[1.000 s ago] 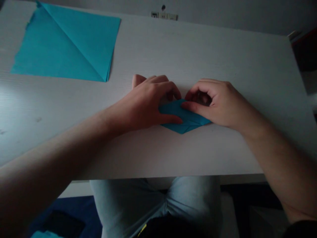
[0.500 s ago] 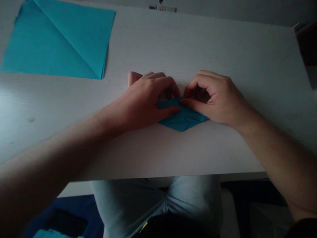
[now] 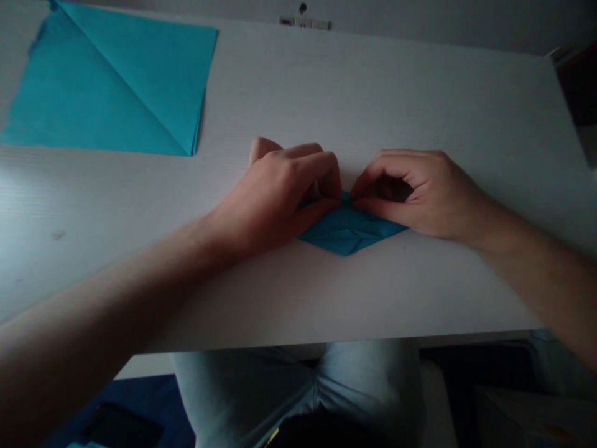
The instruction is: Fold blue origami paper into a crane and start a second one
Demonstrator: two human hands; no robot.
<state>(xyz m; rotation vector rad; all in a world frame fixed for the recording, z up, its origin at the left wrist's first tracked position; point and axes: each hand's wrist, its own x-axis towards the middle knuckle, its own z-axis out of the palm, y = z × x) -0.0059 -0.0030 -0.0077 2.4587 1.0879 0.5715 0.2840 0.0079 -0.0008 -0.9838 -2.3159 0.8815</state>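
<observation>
A small folded sheet of blue paper [image 3: 342,233] lies on the table, its near corner pointing toward me and creases showing on its upper face. My left hand [image 3: 289,186] pinches its far edge between thumb and curled index finger. Just to the right, my right hand [image 3: 410,190] grips the same far edge with thumb and index fingertip, close to the left fingertips. The paper's left part and some of its right side are hidden beneath my hands.
A larger stack of blue paper [image 3: 125,81] with a diagonal crease lies at the back left of the white table [image 3: 280,298]. A wall with a socket strip [image 3: 305,23] stands behind. Below the near edge, a dark phone-like object [image 3: 124,426] rests on blue cloth.
My left thumb has moved up to the paper's far edge and now pinches there. My right hand has shifted slightly right, still gripping the paper. The view has tilted a little.
</observation>
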